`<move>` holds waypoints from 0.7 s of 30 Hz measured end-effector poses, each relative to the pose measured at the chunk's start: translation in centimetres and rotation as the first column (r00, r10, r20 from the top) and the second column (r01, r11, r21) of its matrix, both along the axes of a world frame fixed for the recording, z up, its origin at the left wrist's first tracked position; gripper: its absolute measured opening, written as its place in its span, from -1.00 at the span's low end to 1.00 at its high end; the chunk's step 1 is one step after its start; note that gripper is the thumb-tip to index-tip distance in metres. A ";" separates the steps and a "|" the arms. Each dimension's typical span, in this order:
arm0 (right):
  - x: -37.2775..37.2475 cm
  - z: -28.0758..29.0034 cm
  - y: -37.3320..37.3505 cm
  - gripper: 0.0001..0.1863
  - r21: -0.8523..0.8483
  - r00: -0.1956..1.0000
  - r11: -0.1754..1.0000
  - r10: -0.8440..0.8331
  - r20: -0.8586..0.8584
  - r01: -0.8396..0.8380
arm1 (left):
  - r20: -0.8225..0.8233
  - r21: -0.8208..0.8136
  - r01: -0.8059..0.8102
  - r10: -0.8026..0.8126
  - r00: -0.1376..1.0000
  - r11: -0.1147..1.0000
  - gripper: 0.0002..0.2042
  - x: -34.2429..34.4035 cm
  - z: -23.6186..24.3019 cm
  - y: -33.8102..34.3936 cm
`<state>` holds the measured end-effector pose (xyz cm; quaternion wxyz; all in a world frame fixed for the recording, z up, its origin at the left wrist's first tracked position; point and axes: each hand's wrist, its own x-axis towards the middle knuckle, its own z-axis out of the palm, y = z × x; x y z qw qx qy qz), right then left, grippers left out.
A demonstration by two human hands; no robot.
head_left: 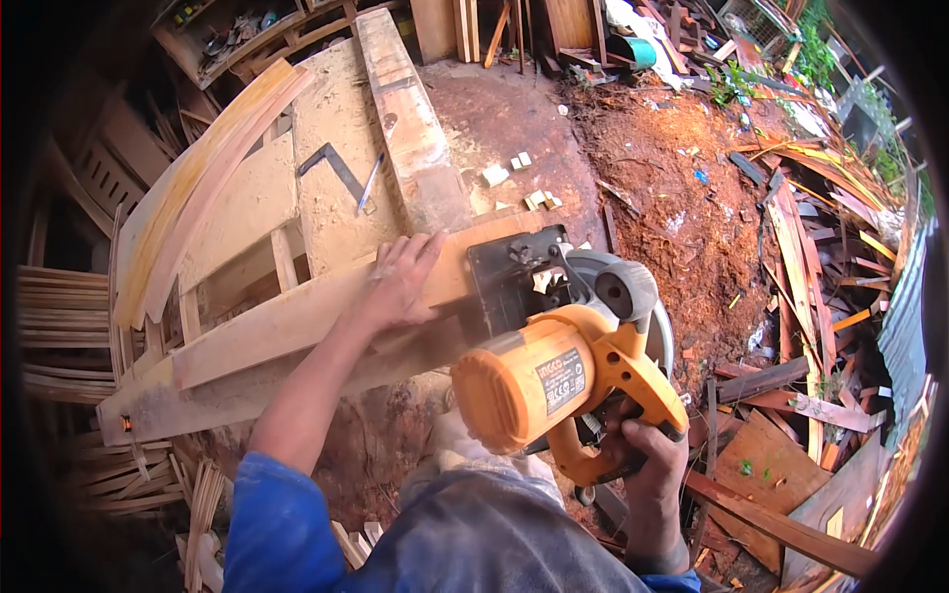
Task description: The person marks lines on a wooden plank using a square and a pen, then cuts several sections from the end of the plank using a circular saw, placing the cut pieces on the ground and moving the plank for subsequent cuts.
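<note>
My right hand [656,457] is wrapped round the rear handle of an orange circular saw [522,387]. The saw's black base plate [500,287] lies over the right end of a pale wooden board [287,324], and its round blade guard is on the right side. My left hand [403,284] grips the board just left of the base plate, its fingers over the top face and its thumb by the near edge. Beyond it, a dark metal carpenter's square [339,170] and a blue-and-white pen [371,183] rest on the sawdust-covered bench. The blade's cutting edge is hidden.
A thick plank [410,119] runs away from me along the bench. Two curved boards [213,188] lie at the left. Small wood offcuts [521,161] sit on the ground past the saw. Scrap timber [791,267] is heaped at the right, and stacked strips [64,326] stand far left.
</note>
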<state>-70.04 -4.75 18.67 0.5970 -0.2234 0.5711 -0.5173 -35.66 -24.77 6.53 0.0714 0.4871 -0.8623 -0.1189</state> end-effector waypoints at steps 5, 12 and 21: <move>0.5 0.3 0.0 -0.66 -0.043 1.000 0.999 0.021 0.002 -0.021 | 0.013 0.020 -0.058 0.057 0.998 0.998 0.14 -0.5 0.4 0.4; 0.2 -0.9 -0.6 -0.68 -0.075 0.999 0.997 -0.021 0.046 0.025 | 0.093 0.035 -0.054 0.050 0.994 0.998 0.15 -1.4 0.1 -0.2; -0.5 -0.9 -0.5 -0.70 -0.030 1.000 0.999 -0.017 0.025 0.018 | -0.280 0.113 -0.303 0.323 0.904 0.946 -0.35 -6.1 -0.6 -2.4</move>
